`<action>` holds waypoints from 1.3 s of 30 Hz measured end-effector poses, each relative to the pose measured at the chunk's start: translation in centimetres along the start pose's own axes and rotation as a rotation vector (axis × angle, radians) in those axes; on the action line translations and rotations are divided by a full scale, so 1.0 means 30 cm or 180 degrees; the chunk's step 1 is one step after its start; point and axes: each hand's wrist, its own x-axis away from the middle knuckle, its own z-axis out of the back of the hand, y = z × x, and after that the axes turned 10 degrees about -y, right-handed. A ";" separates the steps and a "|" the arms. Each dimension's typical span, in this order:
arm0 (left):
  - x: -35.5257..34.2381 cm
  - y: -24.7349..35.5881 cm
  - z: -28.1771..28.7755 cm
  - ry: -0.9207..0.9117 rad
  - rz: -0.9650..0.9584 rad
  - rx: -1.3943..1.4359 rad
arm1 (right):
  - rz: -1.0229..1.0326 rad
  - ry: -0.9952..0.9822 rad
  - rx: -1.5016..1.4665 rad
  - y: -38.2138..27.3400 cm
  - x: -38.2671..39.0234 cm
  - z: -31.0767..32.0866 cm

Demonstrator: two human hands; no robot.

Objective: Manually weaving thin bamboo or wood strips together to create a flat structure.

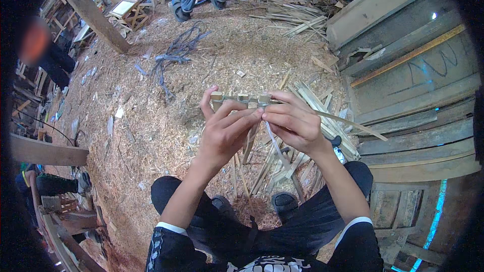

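In front of my knees, both hands work close together on a small piece made of wooden sticks [243, 97] standing side by side, their square ends facing up. A thin band appears to run across the sticks just below those ends. My left hand [222, 133] is closed around the sticks, its index finger and thumb pinched near the right-hand stick. My right hand [296, 123] pinches at the same spot, where a pale flat strip [275, 143] hangs down. A long thin wooden strip [353, 125] sticks out to the right beyond my right hand. The fingertips hide the pinched part.
Loose wooden strips [302, 168] lie around my right foot. Wood shavings [151, 131] cover the ground, with a tangle of grey bands [176, 53] farther off. Wooden boards [413, 80] stand at right. Other people are at the far side and left; scrap wood [292, 12] is piled behind.
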 end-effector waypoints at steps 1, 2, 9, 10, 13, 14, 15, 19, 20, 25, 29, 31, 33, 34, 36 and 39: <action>-0.001 0.003 -0.001 0.0014 0.0002 0.0016 | -0.0007 0.0022 -0.0006 0.000 -0.001 0.002; -0.003 0.005 -0.003 0.0027 0.0004 0.0032 | -0.0008 0.0019 -0.0001 0.003 0.000 0.000; 0.000 0.010 -0.042 0.0351 -0.0136 -0.0095 | -0.0166 0.0469 -0.0140 -0.003 0.001 -0.030; 0.001 0.012 -0.054 0.0442 -0.0140 -0.0129 | -0.0257 0.0626 -0.0182 -0.005 0.005 -0.038; -0.002 0.020 -0.061 0.0541 -0.0145 -0.0193 | -0.0676 0.1048 -0.0616 -0.016 0.009 -0.059; -0.003 0.022 -0.062 0.0550 -0.0147 -0.0223 | -0.0680 0.1049 -0.0613 -0.012 0.019 -0.070; -0.003 0.022 -0.065 0.0548 -0.0149 -0.0220 | -0.0598 0.1236 -0.0654 -0.004 0.032 -0.084; -0.004 0.014 -0.065 0.0622 -0.0036 -0.0095 | 0.0148 0.0571 0.0338 0.012 0.028 -0.044; -0.005 0.012 -0.065 0.0635 -0.0026 -0.0077 | 0.0149 0.0570 0.0340 0.011 0.027 -0.046; 0.001 0.014 -0.067 0.0602 -0.0095 -0.0065 | 0.0042 0.0365 0.0741 0.006 0.019 -0.053; 0.002 0.016 -0.068 0.0583 -0.0162 -0.0145 | 0.0042 0.0334 0.0803 0.005 0.032 -0.044; 0.005 0.014 -0.069 0.0585 -0.0179 -0.0137 | -0.0036 0.0278 0.0809 0.010 0.038 -0.047; 0.006 0.013 -0.074 0.0589 -0.0200 -0.0124 | -0.0076 0.0259 0.0765 0.007 0.037 -0.042; 0.009 0.014 -0.074 0.0608 -0.0195 -0.0108 | -0.0111 0.0246 0.0709 0.005 0.036 -0.042; 0.015 0.013 -0.073 0.0624 -0.0189 -0.0095 | -0.0117 0.0219 0.0707 0.008 0.033 -0.043; 0.020 0.006 -0.069 0.0627 -0.0195 -0.0027 | -0.0080 0.0224 0.0722 0.011 0.029 -0.047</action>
